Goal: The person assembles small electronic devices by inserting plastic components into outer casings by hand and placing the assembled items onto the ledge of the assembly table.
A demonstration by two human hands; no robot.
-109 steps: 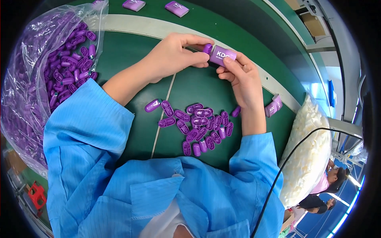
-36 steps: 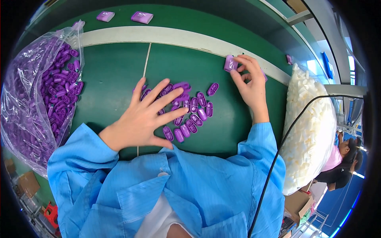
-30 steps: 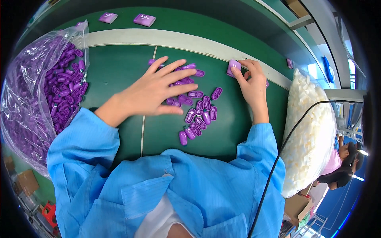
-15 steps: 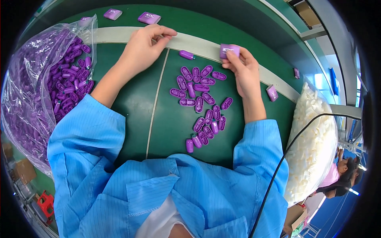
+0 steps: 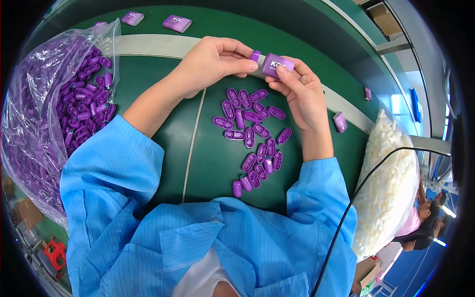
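My right hand (image 5: 303, 89) grips a flat light-purple plastic case (image 5: 275, 64) with white lettering, thumb on its face. Between the thumb and fingers of my left hand (image 5: 213, 63) is a small purple plastic cap (image 5: 255, 55), held just left of the case's end. Whether cap and case touch I cannot tell. Below the hands, several oval purple caps (image 5: 253, 117) lie scattered on the green tabletop (image 5: 166, 163), most with their hollow side up and a few with the smooth side up.
A clear plastic bag (image 5: 34, 128) full of purple caps stands at the left. At the right sits a bag of cream-white pieces (image 5: 388, 183), with a black cable (image 5: 368, 178) crossing before it. Beyond the pale rail (image 5: 148, 44), purple cases (image 5: 176, 23) lie on a green belt.
My left hand has moved right with a cap taken from beside the rail. The case in my right hand has shifted slightly left. Cases on the far belt have drifted left.
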